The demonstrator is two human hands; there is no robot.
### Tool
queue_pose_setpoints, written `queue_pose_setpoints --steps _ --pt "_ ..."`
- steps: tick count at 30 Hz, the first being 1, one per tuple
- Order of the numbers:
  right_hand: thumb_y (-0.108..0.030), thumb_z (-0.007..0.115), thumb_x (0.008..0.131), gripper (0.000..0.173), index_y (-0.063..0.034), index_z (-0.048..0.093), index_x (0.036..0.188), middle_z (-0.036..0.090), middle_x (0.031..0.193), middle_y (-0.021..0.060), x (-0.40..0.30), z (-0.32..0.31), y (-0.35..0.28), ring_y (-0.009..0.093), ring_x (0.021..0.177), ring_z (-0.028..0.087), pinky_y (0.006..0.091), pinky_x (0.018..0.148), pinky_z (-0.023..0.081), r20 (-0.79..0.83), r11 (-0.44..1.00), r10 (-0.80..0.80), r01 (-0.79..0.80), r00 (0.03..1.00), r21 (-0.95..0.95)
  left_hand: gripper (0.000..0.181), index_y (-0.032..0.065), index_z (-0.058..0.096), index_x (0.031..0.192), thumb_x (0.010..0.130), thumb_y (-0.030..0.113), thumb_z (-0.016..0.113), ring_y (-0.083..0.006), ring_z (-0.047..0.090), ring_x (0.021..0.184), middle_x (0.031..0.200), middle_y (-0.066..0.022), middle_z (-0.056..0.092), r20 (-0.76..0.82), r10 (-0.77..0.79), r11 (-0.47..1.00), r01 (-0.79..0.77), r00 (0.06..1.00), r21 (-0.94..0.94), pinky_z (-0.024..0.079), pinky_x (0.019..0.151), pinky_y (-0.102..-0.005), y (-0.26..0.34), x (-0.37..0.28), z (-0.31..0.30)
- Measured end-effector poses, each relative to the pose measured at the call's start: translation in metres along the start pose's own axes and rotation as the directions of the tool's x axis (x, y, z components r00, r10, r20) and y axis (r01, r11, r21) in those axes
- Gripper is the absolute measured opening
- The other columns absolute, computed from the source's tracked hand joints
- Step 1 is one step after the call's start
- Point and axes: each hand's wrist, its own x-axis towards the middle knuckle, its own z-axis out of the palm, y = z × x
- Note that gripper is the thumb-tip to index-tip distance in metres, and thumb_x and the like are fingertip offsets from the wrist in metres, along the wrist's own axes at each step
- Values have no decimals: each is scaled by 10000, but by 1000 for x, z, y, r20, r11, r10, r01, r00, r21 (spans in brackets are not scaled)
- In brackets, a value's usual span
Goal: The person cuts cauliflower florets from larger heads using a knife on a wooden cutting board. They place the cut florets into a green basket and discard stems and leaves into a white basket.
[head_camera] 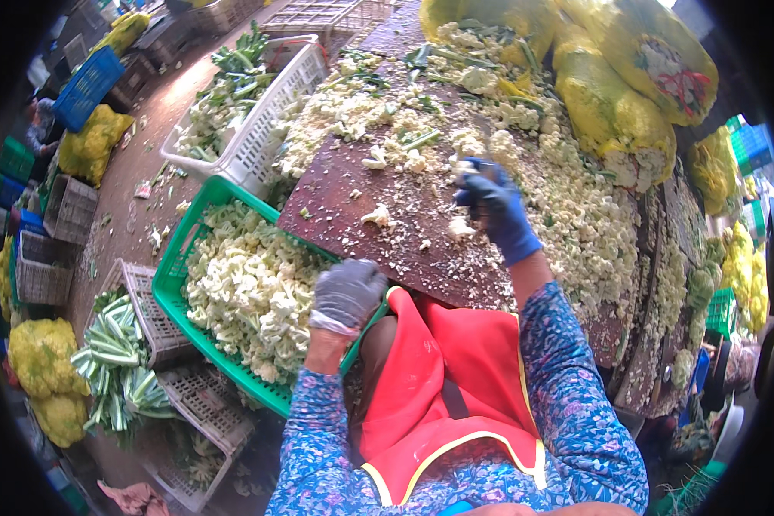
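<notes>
My left hand (350,293), in a grey glove over a white one, has its fingers curled at the inner edge of a green plastic crate (168,274). Whether anything is inside that fist is hidden. Cauliflower florets (255,290) fill the crate. Over the brown tabletop (335,187), my right hand (493,203) wears a blue glove and is closed around what looks like a knife, its thin grey blade (484,128) pointing away from me. A pale cauliflower piece (466,169) is at its fingers. Loose florets (379,216) and crumbs lie on the board nearby.
Cauliflower trimmings (574,226) are heaped along the table's right and far side. Full yellow mesh bags (609,97) stand behind them. A white crate (264,122) of florets and leaves adjoins the table. More crates (206,403) and cut stalks (113,342) are at floor level left.
</notes>
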Motion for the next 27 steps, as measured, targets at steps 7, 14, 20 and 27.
queue_pose_setpoints --steps 7,14,20,27 --pt "-204 676 876 318 -109 630 1177 690 1013 90 -43 137 23 235 910 678 353 815 547 591 902 41 225 805 -368 188 118 703 835 860 292 636 -327 664 773 822 -135 679 104 165 980 -151 981 -130 527 675 -438 25 18 42" --pt "-254 621 867 300 -144 604 1146 632 1095 104 -10 28 49 352 926 654 448 789 531 246 193 11 239 969 -952 179 110 689 854 857 281 635 -309 659 808 854 -103 676 114 218 956 -189 969 -223 522 673 -435 11 36 20" --pt "-313 692 851 337 -81 639 1089 663 929 102 -19 -29 83 208 805 660 354 732 536 96 578 -8 83 995 -812 131 105 683 831 863 224 638 -304 658 758 814 -100 651 123 216 976 -214 969 -32 529 652 -430 13 77 -10" --pt "-248 698 887 237 -93 671 1063 680 808 48 38 49 11 171 660 630 325 591 523 443 749 -192 423 876 -511 250 89 709 935 867 328 676 -287 670 758 859 -133 698 115 175 905 -114 978 -409 507 680 -385 -10 99 10"
